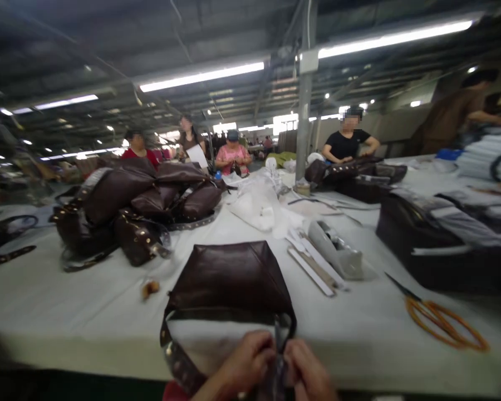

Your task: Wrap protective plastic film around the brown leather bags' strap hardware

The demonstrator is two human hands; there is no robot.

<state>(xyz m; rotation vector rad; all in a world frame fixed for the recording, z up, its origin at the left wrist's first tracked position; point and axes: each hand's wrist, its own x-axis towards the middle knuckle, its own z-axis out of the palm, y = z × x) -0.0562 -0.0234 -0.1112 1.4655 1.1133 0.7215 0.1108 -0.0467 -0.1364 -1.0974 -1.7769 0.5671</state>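
A dark brown leather bag [237,278] lies on the white-covered table in front of me. Its studded strap [179,362] loops from the left side down toward me, and the end on the right comes up between my hands. My left hand [250,359] has its fingers pinched on the strap, which looks partly wrapped in clear plastic. Close beside it, my right hand [309,367] grips the same stretch from the other side. Fine detail between the fingertips is blurred.
Several brown bags [121,195] are heaped at the left. Scissors with orange handles [442,323] lie at the right, near a large dark bag [421,239]. Flat strips [313,267] and a grey holder [334,250] sit beyond my bag. Several co-workers [346,139] work across the table.
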